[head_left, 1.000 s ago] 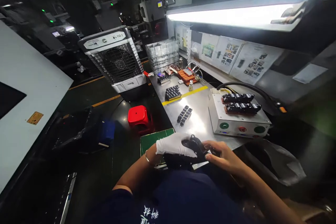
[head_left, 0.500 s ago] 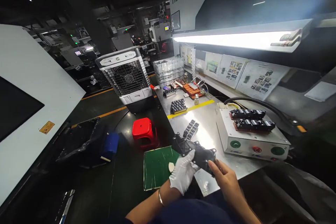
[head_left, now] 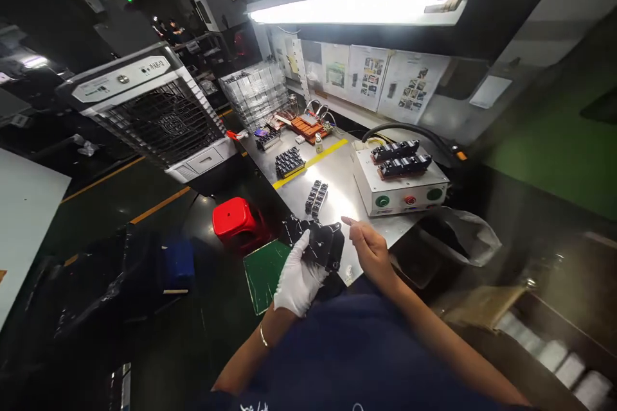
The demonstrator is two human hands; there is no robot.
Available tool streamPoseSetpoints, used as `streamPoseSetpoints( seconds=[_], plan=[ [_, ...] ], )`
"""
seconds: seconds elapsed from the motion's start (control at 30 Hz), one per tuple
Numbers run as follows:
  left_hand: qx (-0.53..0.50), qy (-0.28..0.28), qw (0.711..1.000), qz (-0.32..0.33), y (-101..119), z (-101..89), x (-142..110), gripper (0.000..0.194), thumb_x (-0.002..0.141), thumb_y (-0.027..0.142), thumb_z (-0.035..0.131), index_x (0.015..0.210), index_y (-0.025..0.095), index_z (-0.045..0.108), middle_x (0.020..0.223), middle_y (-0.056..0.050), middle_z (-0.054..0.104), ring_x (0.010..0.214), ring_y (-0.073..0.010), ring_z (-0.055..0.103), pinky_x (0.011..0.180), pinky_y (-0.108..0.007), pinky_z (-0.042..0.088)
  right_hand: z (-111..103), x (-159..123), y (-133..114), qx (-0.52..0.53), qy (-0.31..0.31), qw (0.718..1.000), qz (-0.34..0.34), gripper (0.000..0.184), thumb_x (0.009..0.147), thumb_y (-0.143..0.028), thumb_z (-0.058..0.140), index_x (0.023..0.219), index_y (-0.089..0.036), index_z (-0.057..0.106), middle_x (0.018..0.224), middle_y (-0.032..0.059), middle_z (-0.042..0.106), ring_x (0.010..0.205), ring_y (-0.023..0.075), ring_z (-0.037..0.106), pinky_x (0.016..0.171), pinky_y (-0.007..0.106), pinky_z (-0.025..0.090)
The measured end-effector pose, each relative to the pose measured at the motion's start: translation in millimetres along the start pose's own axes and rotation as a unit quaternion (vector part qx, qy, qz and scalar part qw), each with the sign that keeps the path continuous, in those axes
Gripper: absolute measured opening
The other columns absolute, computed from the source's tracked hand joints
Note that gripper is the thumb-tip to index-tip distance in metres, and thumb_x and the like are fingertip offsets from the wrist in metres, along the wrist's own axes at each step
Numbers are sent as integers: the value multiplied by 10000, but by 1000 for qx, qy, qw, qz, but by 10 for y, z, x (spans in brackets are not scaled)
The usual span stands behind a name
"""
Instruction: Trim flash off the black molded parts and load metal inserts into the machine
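Observation:
My left hand point(head_left: 299, 279), in a white glove, grips a black moulded plastic part point(head_left: 322, 245) with lobed edges and small mounting ears. Its thumb lies across the part's upper face. Just to the right, my bare right hand point(head_left: 371, 250) is off the part, with the index finger stretched out and the other fingers partly curled. Nothing shows in it. Beyond the held part, a pair of black segmented strips point(head_left: 317, 198) lies on the metal table point(head_left: 337, 189).
A white control box point(head_left: 405, 189) with buttons carries black parts on top. More black parts point(head_left: 289, 162) sit by a yellow tape line, near a small bottle point(head_left: 319, 143). Clear trays point(head_left: 255, 95) are stacked behind. A red stool point(head_left: 236, 218) and an air cooler point(head_left: 166, 115) stand left.
My right hand has let go of the black part and moved off to its right. The left hand still holds the part. The view has swung to the right and down.

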State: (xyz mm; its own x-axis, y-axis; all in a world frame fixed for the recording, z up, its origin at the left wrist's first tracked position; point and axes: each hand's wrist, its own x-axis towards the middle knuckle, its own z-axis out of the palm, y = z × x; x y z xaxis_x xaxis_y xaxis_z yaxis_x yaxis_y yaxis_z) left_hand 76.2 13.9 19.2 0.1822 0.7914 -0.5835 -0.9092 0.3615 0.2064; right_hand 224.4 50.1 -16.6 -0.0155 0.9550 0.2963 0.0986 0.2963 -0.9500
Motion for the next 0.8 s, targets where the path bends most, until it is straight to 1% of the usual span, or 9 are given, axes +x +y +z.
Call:
streamPoseSetpoints(
  seconds=[0.07,0.1,0.2,0.27,0.4,0.57,0.63,0.7,0.8],
  plan=[
    [7,11,1000,-5,-5,18,-26,251,961,234,509,1047,111,710,994,-111,767,1033,-218,711,967,-367,558,8,-9,-27,-3,-10,1000,-28,408,950,-515,463,908,-195,712,721,21,602,699,165,579,697,338,533],
    [6,25,1000,-3,-8,35,-38,249,962,230,506,1039,108,709,977,-107,769,1004,-208,719,947,-351,566,11,-20,-40,-3,-14,999,-29,379,948,-501,476,906,-198,699,722,20,605,706,165,580,693,332,527],
    [-5,66,998,-2,-17,99,-61,251,971,219,486,998,96,703,914,-93,771,896,-174,738,896,-312,584,9,-65,-66,-16,-12,999,-27,294,922,-484,539,872,-210,631,676,-1,584,636,146,541,586,282,476],
    [-2,76,997,1,-19,120,-62,258,976,217,474,983,95,701,895,-87,770,867,-165,740,892,-307,585,3,-85,-67,-24,-8,999,-40,283,918,-478,547,822,-214,585,641,-16,561,579,130,499,534,263,432],
    [33,53,998,12,-13,70,-83,244,966,215,494,1009,94,701,971,-104,767,929,-171,732,924,-300,570,-28,-44,-5,-28,-4,998,-50,298,915,-481,546,781,-215,556,636,-17,546,572,127,481,530,263,409],
    [107,33,994,9,-8,-17,-189,236,918,286,584,1015,110,708,987,-96,766,949,-211,730,950,-358,566,-122,45,108,-20,53,998,16,398,874,-569,565,706,-211,523,588,-31,488,547,118,447,526,262,400],
    [107,30,993,31,0,-24,-191,210,907,267,602,1007,116,708,959,-84,770,912,-196,737,947,-346,568,-148,15,86,-16,36,999,2,384,886,-551,562,713,-209,533,588,-30,495,543,115,450,519,257,399],
    [89,40,993,64,7,-23,-154,167,910,220,591,988,128,706,921,-66,774,878,-182,742,934,-342,575,-148,-47,21,-11,2,999,-34,341,906,-508,557,743,-209,555,614,-20,534,561,118,479,527,256,412],
    [74,44,994,71,-3,-24,-91,156,909,199,590,997,129,698,935,-69,774,891,-191,742,912,-349,585,-114,-125,-79,4,-19,997,-70,284,922,-455,560,773,-213,574,653,-10,578,593,123,528,549,256,438]
  ],
)
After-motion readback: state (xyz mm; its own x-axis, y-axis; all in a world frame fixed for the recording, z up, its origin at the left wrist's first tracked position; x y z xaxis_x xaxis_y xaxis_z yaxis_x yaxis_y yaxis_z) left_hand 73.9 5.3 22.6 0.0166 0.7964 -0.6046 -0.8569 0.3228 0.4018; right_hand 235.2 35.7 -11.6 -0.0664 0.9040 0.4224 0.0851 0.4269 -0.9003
